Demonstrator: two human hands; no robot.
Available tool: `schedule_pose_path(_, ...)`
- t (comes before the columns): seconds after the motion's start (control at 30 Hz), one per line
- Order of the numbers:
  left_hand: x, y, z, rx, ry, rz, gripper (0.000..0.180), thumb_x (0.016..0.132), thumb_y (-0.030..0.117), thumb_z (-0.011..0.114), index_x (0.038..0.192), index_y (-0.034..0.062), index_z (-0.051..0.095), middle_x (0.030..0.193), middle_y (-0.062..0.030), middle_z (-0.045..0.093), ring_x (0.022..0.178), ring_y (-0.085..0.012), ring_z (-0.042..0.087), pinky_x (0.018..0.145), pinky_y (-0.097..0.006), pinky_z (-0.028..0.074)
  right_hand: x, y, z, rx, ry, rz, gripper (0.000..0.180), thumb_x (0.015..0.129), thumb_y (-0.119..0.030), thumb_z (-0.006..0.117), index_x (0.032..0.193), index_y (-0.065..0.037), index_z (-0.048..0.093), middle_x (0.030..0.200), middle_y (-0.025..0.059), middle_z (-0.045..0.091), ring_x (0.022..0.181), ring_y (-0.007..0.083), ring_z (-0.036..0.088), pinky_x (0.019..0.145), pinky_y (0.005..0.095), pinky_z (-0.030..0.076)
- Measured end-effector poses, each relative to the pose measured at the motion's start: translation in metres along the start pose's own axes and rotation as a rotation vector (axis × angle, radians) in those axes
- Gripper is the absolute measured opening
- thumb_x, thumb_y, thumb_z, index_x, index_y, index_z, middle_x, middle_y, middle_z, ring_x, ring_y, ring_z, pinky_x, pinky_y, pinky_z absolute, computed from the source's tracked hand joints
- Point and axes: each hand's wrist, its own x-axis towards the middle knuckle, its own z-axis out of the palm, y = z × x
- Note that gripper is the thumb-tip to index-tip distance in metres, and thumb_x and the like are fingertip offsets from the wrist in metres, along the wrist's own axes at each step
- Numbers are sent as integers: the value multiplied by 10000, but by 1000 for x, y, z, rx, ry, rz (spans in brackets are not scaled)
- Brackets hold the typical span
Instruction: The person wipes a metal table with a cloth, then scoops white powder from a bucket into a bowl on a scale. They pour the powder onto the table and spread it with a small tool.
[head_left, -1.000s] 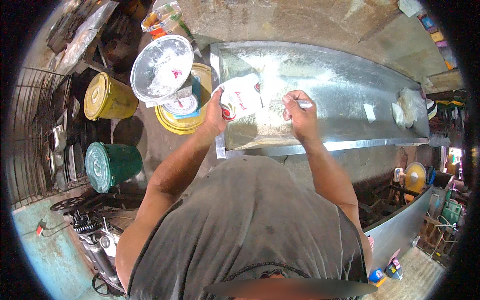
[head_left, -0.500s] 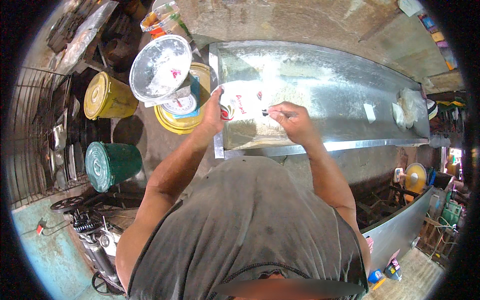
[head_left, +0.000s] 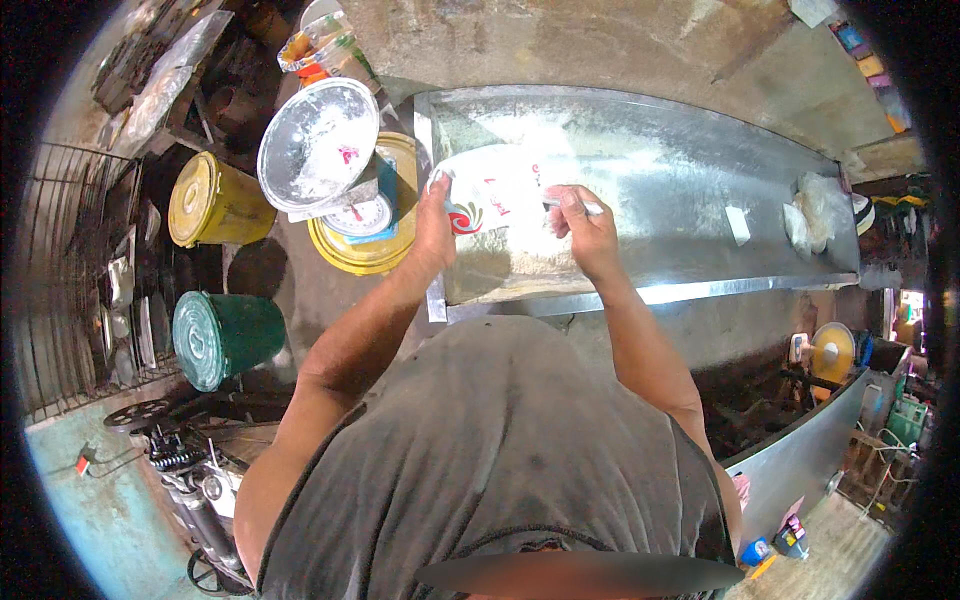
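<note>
A white plastic bag with red print [head_left: 490, 185] lies over the left end of a long metal trough [head_left: 660, 290]. My left hand [head_left: 435, 222] is closed on the bag's left edge. To the right of the bag, my right hand [head_left: 588, 225] is closed on a small thin tool [head_left: 594, 208]. A pale end pokes out on the tool's right and a dark tip on its left; its exact kind cannot be made out. Whitish powder [head_left: 540, 262] lies in the trough below the bag.
Left of the trough, a dial scale [head_left: 358, 215] with a powdery metal bowl [head_left: 318, 140] stands on a yellow lid [head_left: 345, 260]. Beyond are a yellow bucket [head_left: 225, 205] and a green bucket [head_left: 235, 335]. A clear plastic bag [head_left: 820, 215] lies at the trough's right end.
My right hand has turned and lifted slightly, and the pale end of the tool now shows. The bag's far side has shifted right. My left hand keeps its hold.
</note>
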Motion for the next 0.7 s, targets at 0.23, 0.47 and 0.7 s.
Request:
schedule_pose_path(0.23,3,7,2,0,-48,-4,560,1052,478,418,1390,33,461,1301,-138,610,1162,-279,636,991,-460,530,-2,20,10,-314,17,-56,214,976,-214,628,1005,-6,667,815,61,684,745,98,606,693,259,493)
schedule_pose_path(0.47,-3,23,16,-70,-26,-55,610,1063,512,336,1355,-5,475,1268,-176,622,1127,-292,659,986,-450,546,8,16,9,-234,105,-229,196,963,-163,646,1043,8,696,880,89,714,782,104,625,713,270,506)
schedule_pose_path(0.7,12,16,5,-46,-65,23,625,1058,531,338,1359,2,479,1284,-169,616,1151,-299,643,1005,-459,528,8,13,-1,-213,82,-34,208,978,-187,622,1047,-5,695,897,87,703,768,146,633,708,289,515)
